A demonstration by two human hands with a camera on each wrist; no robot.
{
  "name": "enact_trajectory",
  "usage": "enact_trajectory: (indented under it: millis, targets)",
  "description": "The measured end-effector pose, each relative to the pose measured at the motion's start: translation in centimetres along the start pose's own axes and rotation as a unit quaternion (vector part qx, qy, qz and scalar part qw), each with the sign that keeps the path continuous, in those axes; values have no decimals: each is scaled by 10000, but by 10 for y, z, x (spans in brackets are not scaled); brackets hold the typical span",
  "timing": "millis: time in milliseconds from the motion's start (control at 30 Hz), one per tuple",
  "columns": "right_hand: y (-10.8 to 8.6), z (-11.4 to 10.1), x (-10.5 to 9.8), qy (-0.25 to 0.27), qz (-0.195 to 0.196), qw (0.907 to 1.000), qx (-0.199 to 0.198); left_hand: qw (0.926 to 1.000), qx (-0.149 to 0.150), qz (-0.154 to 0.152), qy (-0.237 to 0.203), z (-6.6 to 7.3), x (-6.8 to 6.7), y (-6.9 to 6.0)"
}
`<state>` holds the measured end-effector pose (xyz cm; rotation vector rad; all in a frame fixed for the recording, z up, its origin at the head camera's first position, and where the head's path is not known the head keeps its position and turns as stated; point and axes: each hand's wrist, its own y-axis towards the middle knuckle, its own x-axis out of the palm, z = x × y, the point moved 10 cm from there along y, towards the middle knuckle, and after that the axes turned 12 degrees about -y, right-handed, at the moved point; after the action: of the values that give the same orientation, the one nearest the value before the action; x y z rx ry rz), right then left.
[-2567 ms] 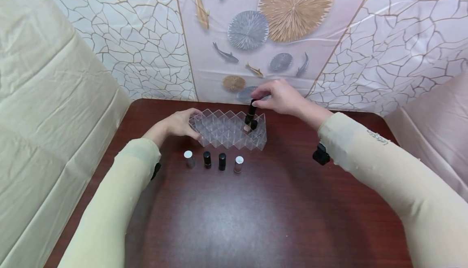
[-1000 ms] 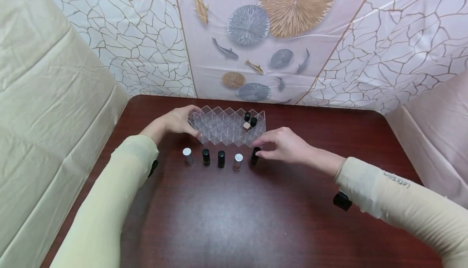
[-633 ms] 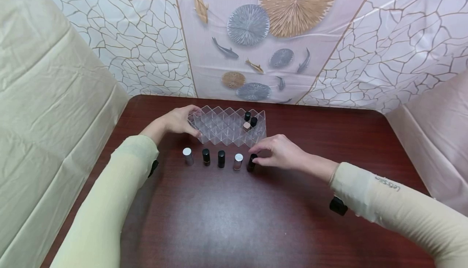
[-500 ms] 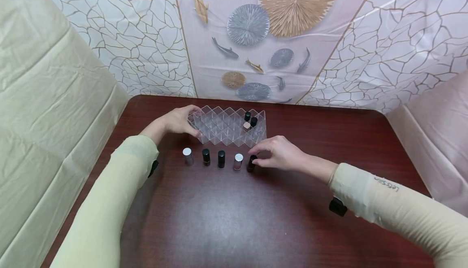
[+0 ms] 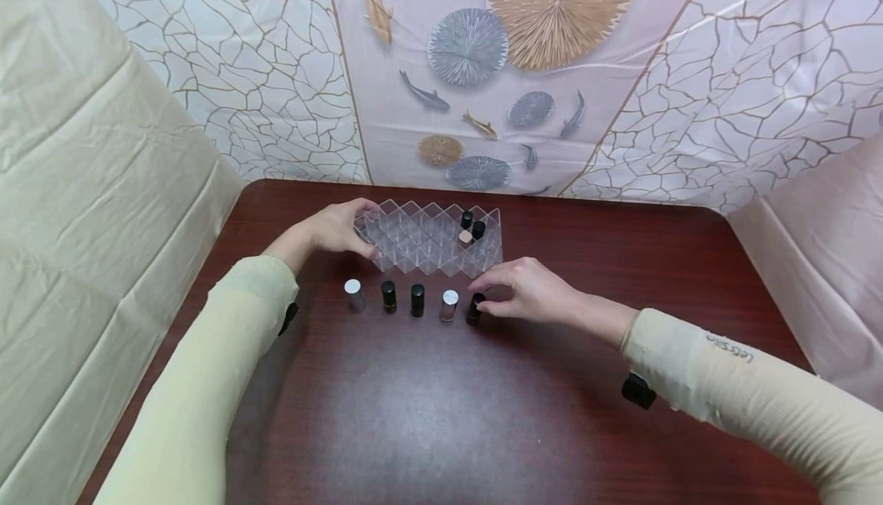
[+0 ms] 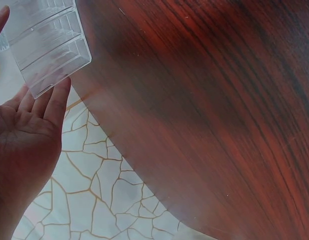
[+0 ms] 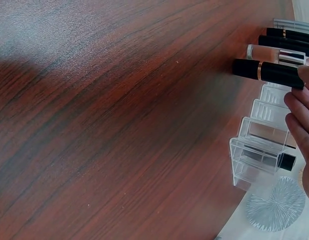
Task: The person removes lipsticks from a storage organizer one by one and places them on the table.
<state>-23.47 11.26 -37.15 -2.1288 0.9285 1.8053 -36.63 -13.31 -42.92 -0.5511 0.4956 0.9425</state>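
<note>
A clear organizer with diamond-shaped compartments [image 5: 414, 241] stands near the table's back edge; three lipsticks, two black-topped and one pale-topped [image 5: 465, 237], sit in its right part. My left hand [image 5: 338, 227] grips the organizer's left end, fingers behind and thumb in front; the left wrist view shows fingertips against its edge [image 6: 87, 59]. In front of the organizer's right corner, my right hand [image 5: 531, 290] pinches the top of an upright black lipstick with a gold band [image 7: 260, 70]. Its base appears to touch the table.
Left of the pinched lipstick, in a row, stand a silver-capped tube [image 5: 449, 305], two black lipsticks [image 5: 417, 300] and another silver-capped one [image 5: 355, 295]. Patterned cloth [image 5: 469, 129] hangs behind the table's back edge.
My right hand moved from over the organizer to the table in front with a black lipstick, then slid slightly left and stopped. One more black lipstick stands in the row. The left hand stayed.
</note>
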Motion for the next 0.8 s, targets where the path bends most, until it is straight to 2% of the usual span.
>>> enact_trajectory:
  millis: [367, 800]
  targets:
    - [0, 2, -3, -127, 36, 9998, -137, 10000, 31, 9, -60, 2, 0, -1]
    - [-1, 6, -7, -79, -118, 9999, 72, 10000, -18, -36, -63, 2, 0, -1]
